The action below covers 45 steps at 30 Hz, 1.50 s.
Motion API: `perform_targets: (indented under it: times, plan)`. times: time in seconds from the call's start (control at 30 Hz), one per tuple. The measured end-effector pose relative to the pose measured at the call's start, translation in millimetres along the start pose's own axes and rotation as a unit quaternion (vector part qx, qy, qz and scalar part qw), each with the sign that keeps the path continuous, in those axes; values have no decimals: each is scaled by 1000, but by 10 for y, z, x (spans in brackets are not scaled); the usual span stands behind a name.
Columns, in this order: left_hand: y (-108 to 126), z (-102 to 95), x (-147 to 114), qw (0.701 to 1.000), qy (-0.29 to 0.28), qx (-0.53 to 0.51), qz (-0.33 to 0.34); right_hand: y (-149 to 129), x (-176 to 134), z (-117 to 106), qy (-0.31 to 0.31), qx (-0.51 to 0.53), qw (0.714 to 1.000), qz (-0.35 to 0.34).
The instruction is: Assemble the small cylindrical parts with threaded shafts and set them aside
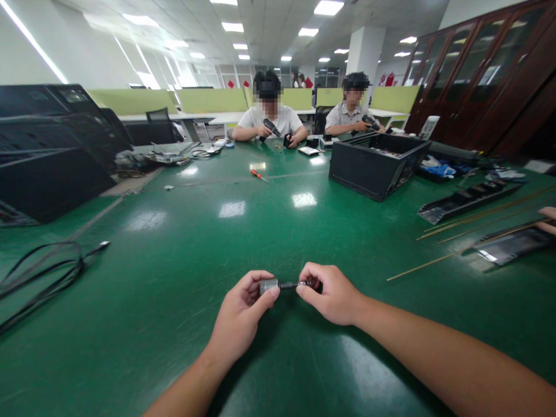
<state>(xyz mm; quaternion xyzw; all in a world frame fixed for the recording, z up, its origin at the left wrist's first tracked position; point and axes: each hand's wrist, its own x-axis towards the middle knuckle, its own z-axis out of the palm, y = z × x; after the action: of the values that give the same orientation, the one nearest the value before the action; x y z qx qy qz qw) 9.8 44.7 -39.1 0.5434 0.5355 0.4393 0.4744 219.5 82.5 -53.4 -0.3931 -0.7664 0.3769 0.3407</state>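
Note:
Near the front middle of the table, my left hand (238,317) is closed around a small silver-grey metal cylinder (270,285). A thin dark rod (287,285) runs from the cylinder's right end toward my other hand. My right hand (334,294) pinches the far end of that rod between thumb and forefinger, where a bit of shiny metal shows. The exact kind of this part cannot be made out. Both hands are just above the green tabletop (208,249), with the piece held about level between them.
An orange-handled screwdriver (258,174) lies mid-table. A black open bin (360,174) stands right of it; thin brass-coloured rods (425,267) lie nearer. Black cables (65,269) and a large dark case (56,179) are left. Two people sit opposite with power drills (272,127). Another person's hand (548,220) shows at right.

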Motion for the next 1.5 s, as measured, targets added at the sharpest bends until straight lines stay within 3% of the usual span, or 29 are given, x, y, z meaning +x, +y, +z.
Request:
perform_targets:
  times: [0.77,0.9,1.0,1.13,1.27,1.5]
  plan:
    - [38,-11,35,999,41,-27,0,2,-7,7,5,26,1000,15]
    - [29,-13,39,999,44,-27,-2,29,29,18,9,147,988,55]
    - [29,-14,33,999,43,-33,-1,88,93,17,35,270,958,88]
    - [16,-24,34,997,34,-62,-3,145,155,1,68,360,921,131]
    - [2,-45,47,997,18,-80,6,142,157,-11,52,372,918,128]
    - [32,-52,27,1000,10,-5,26,133,156,19,22,363,925,110]
